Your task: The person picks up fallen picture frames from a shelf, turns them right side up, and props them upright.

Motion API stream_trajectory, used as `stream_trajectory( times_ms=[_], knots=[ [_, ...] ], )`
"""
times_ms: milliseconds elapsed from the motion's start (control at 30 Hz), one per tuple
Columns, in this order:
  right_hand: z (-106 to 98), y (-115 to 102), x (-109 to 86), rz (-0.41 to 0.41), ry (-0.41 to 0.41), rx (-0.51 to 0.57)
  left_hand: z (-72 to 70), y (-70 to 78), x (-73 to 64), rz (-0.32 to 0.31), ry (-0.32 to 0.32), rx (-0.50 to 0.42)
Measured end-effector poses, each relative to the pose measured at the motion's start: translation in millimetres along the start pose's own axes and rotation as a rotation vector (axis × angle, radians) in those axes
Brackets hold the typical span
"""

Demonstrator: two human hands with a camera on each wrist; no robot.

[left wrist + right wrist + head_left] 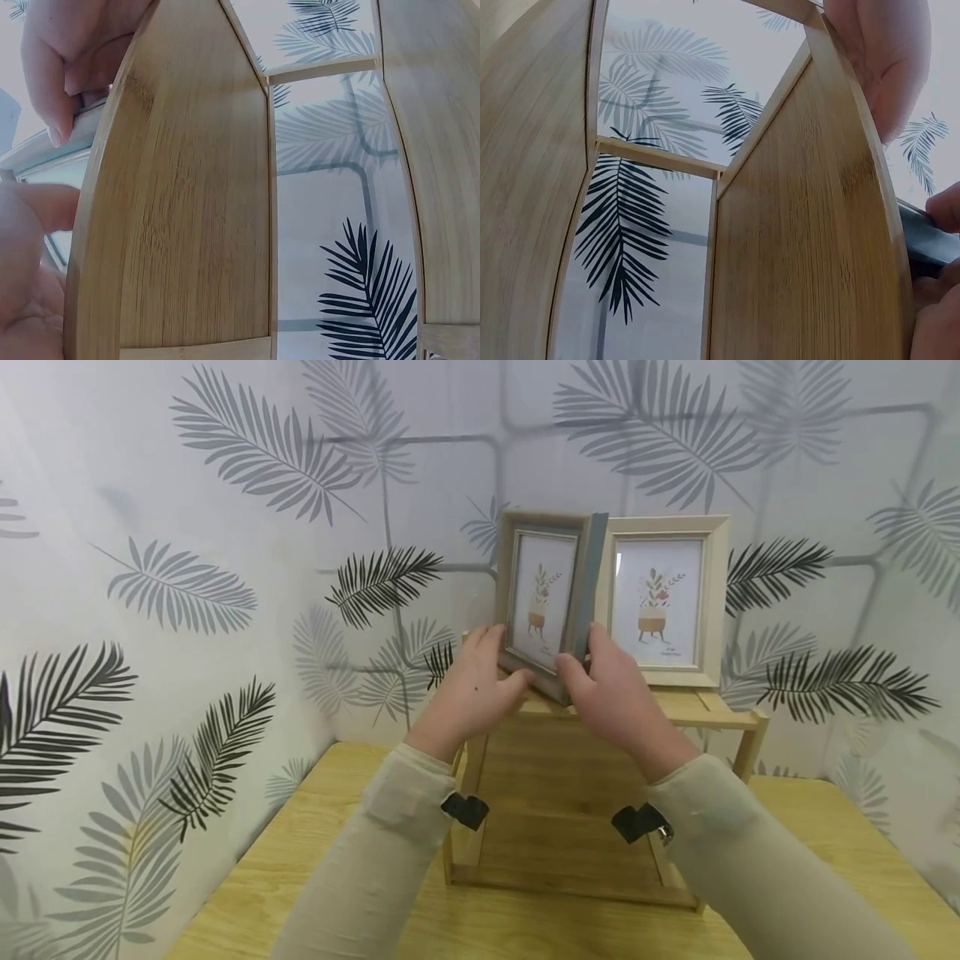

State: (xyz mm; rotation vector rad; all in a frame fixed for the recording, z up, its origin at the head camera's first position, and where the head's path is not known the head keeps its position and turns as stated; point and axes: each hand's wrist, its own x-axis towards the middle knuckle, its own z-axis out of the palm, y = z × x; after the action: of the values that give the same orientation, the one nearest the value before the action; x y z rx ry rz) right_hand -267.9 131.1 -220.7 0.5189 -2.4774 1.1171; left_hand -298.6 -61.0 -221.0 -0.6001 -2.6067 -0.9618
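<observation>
A grey-brown picture frame (542,589) with a potted-plant print stands turned at an angle on the top of a bamboo shelf (697,717). My left hand (480,685) holds its left side and lower edge, the thumb in front. On the other side my right hand (615,693) grips the lower right corner, thumb on the front and fingers by the blue-grey side. A cream picture frame (663,602) with a like print stands just to the right, partly behind it. In both wrist views the shelf board (195,187) hides much of the held frame.
The shelf stands on a yellow wood-grain table (315,843) in a corner. Its lower board (570,852) lies below my forearms. Leaf-patterned walls (225,527) rise close behind and to the left. Black straps (467,811) hang at the wrists.
</observation>
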Motion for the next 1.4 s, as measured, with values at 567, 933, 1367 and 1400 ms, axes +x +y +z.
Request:
stream_trajectory(
  times_ms=[567,933,1367,1400],
  knots=[
    [-7.5,3.7,4.4,-0.031,0.002,0.029,2.0,5.3,0.7,-0.083,0.096,-0.067],
    [-13.6,7.5,6.3,-0.017,-0.012,-0.011,2.9,4.5,1.2,-0.131,0.087,-0.094],
    [-22.5,8.8,6.2,-0.020,0.056,-0.113,6.1,2.4,-1.5,-0.086,0.141,-0.051],
    [-22.6,8.6,6.5,-0.026,0.063,-0.131,6.4,2.2,-1.8,-0.084,0.146,-0.050]
  ],
)
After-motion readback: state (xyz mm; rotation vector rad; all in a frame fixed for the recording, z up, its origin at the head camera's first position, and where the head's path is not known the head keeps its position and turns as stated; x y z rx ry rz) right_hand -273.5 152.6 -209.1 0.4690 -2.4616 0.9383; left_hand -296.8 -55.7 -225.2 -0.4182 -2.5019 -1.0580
